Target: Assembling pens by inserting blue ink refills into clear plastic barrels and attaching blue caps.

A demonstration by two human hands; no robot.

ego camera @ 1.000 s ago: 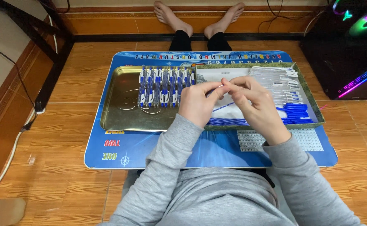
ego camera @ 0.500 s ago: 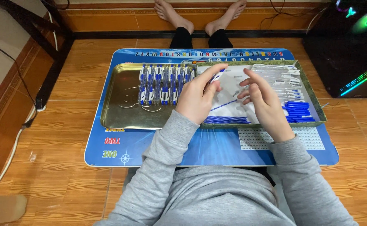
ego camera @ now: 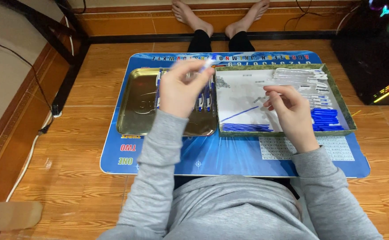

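Since a moment ago, both hands have come apart: the left hand (ego camera: 179,89) has swung left with a finished pen (ego camera: 202,69), and the right hand (ego camera: 287,109) has gone back over the parts.

At the far left is the wood floor (ego camera: 70,146), and on it sits a blue play mat (ego camera: 230,155). On the mat is a shiny gold tray (ego camera: 136,113). A row of blue and white pens (ego camera: 205,95) lies in it, partly hidden by the left hand. That hand is over the gold tray, fingers curled and pinching the finished pen by its end. It looks blurry because it is moving.

Next comes the green tray (ego camera: 345,120) with white paper inside. Thin blue ink tubes (ego camera: 245,127) lie along its near edge, and one lies slanted on the paper. The right hand floats over the middle of this tray, fingers bent close, maybe pinching a small silver bit; it is too tiny to tell. Clear pen shells (ego camera: 299,78) and blue caps (ego camera: 325,119) are piled on the right.

To do this well, I think the pen should go down flat, side by side with the others, not on top of them. It would help to pick up just one small part at a time
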